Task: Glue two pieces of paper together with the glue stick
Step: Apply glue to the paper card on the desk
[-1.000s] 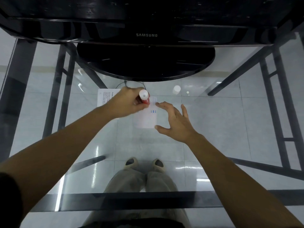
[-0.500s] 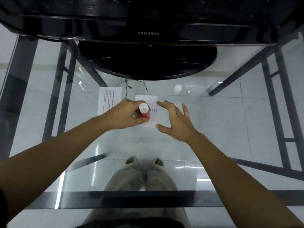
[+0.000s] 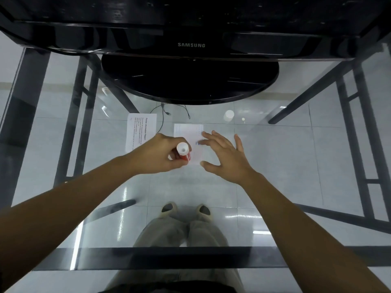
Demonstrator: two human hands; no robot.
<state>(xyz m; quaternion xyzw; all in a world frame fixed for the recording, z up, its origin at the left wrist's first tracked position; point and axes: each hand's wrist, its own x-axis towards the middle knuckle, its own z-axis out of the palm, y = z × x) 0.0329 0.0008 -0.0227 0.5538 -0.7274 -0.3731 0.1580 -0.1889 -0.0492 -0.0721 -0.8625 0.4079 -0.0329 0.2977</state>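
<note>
A small white paper (image 3: 188, 131) lies on the glass table, under both hands. My left hand (image 3: 160, 155) is shut on a red glue stick (image 3: 183, 152), held upright with its white end toward the camera and its lower end down at the paper's near left part. My right hand (image 3: 225, 156) rests with fingers spread on the paper's right edge, holding it flat. A second white paper with printed text (image 3: 140, 129) lies flat to the left, untouched.
A black Samsung monitor (image 3: 190, 45) on a round base (image 3: 190, 81) stands at the back. The white glue cap (image 3: 229, 115) sits on the glass to the right of the papers. A thin black cable (image 3: 164, 112) runs behind the papers. Metal table legs show through the glass.
My left hand has drawn the glue stick toward me down the small paper, from its far end to its near part. My right hand has stayed on the paper's right edge.
</note>
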